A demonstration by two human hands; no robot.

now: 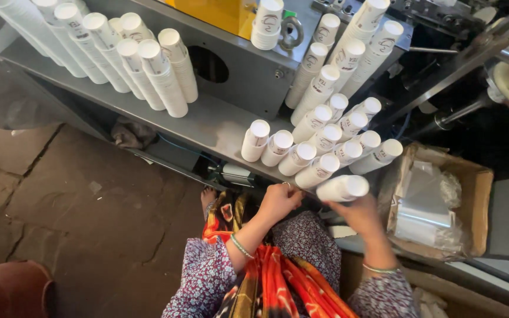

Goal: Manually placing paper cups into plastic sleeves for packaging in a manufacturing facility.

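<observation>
Head view shows the right hand (362, 213) closed around a short stack of white paper cups (343, 188) held sideways at the shelf edge; the left hand (278, 202) is curled shut at that edge, holding nothing visible. Judging by the layout, much stacking is done: many cup stacks (319, 147) lean on the grey metal shelf (207, 121); a cardboard box of clear plastic bags (437, 203) sits right, cracked stone floor (89, 200) left.

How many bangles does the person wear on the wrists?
2. A bangle on the left wrist, just behind the left hand, and a bangle on the right wrist, behind the right hand, which holds a stack of white paper cups. Sleeves may hide more.
</observation>
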